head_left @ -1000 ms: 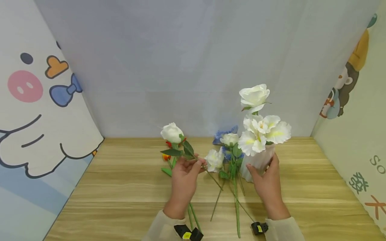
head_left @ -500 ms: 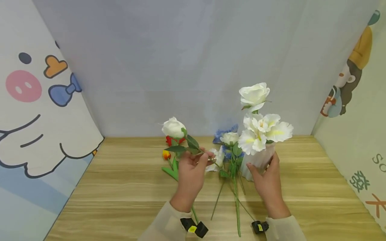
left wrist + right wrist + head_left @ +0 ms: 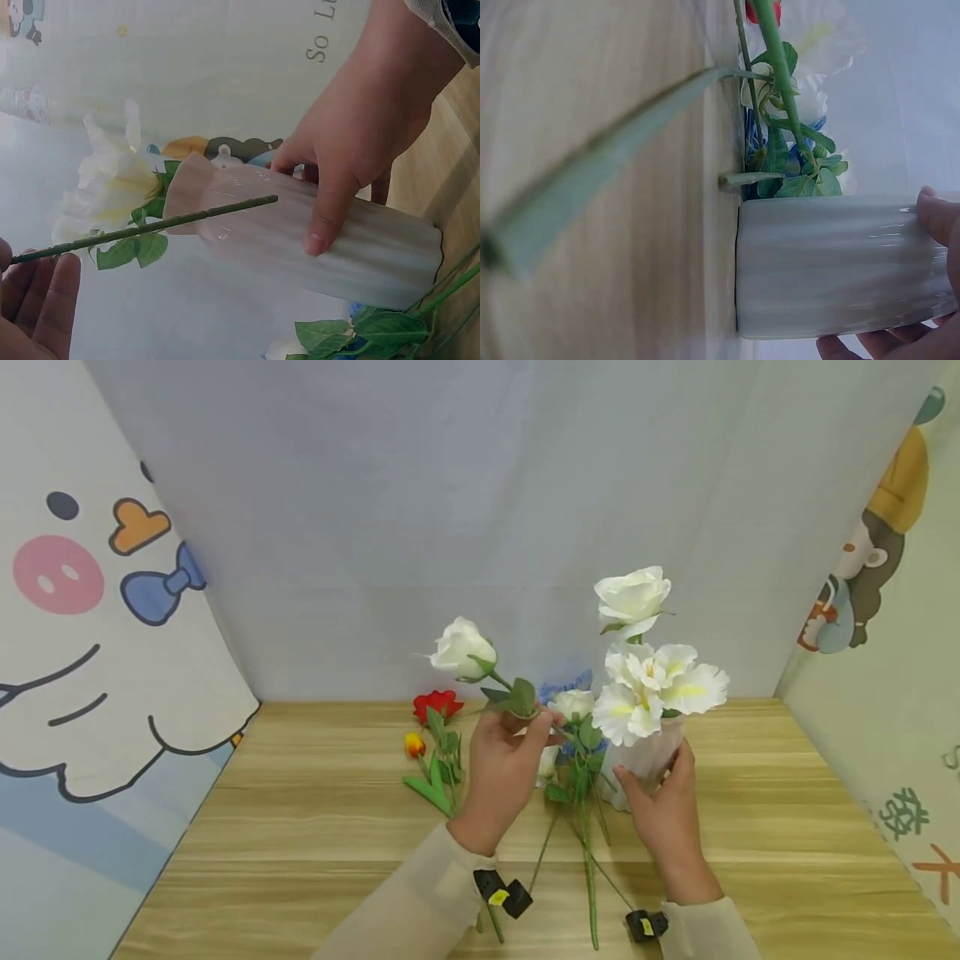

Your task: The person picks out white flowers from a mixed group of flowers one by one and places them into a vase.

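Note:
My left hand (image 3: 501, 768) pinches the stem of a white rose (image 3: 463, 650), its bloom tilted up to the left. In the left wrist view that green stem (image 3: 165, 223) crosses in front of the vase's flared mouth, pointing right. A white fluted vase (image 3: 645, 758) stands on the table, gripped around its side by my right hand (image 3: 670, 831). Thumb and fingers lie on opposite sides of the vase in the right wrist view. Rising from its mouth are a taller white rose (image 3: 633, 597) and a ruffled white iris (image 3: 652, 685) with yellow streaks.
Several flowers lie left of the vase on the wooden table (image 3: 300, 827): a white rose (image 3: 573, 703), blue blooms (image 3: 567, 683) and long green stems (image 3: 588, 877). Farther left are a red flower (image 3: 438, 703) and an orange-yellow tulip (image 3: 414, 744). A pale curtain (image 3: 375, 527) hangs behind.
My left hand has moved up and to the right, toward the vase, lifting the white rose with it. The red flower and tulip are now uncovered. My right hand stays on the vase.

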Motion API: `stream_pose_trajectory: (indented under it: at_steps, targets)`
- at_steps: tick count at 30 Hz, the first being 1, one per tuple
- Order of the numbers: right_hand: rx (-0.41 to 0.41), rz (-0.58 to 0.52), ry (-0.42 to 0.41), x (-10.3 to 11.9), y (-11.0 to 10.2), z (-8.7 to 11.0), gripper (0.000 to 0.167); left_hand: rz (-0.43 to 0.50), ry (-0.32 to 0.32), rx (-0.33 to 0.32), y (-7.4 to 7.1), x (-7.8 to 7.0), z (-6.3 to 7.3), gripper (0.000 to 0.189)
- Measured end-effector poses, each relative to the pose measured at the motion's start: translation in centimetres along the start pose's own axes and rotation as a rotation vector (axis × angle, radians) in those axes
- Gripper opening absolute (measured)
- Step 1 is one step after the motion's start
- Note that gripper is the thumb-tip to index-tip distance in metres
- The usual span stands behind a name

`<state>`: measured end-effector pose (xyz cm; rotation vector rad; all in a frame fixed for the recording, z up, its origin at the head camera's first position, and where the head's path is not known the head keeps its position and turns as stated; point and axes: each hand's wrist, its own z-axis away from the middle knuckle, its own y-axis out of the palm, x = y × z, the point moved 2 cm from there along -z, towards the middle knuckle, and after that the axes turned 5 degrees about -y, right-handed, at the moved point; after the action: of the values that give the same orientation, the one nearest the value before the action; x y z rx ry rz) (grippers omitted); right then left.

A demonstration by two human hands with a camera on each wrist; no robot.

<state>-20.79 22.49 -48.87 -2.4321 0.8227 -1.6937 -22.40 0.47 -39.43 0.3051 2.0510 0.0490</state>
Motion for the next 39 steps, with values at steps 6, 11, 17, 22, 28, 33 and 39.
stream_pose_trajectory:
  at_steps: [6,11,17,22,28,33,39]
  targets:
    - [-0.006,0.001,-0.005,0.0,0.0,0.0,0.092,-0.005,0.087,-0.007,0.6,-0.9,-1.6,0.016]
    - [-0.008,-0.006,-0.009,0.0,0.0,-0.1,0.091,0.021,0.147,-0.033,0.8,-1.9,-2.6,0.017]
    - [-0.004,-0.018,-0.012,0.2,0.0,-0.1,0.092,0.059,0.169,-0.019,1.5,-3.1,-3.6,0.014]
    - [0.001,-0.018,0.002,0.2,0.0,0.1,0.094,0.048,0.220,-0.009,1.9,-3.4,-4.4,0.013]
    - [0.000,-0.016,0.000,0.1,0.0,0.0,0.095,0.013,0.250,-0.021,2.0,-3.3,-5.0,0.012]
    - [0.000,-0.010,-0.002,0.1,-0.1,0.0,0.094,0.003,0.234,-0.024,2.0,-3.2,-4.9,0.013]
    - [0.000,-0.005,-0.003,0.2,-0.1,0.0,0.093,0.005,0.195,-0.025,2.1,-2.8,-4.8,0.015]
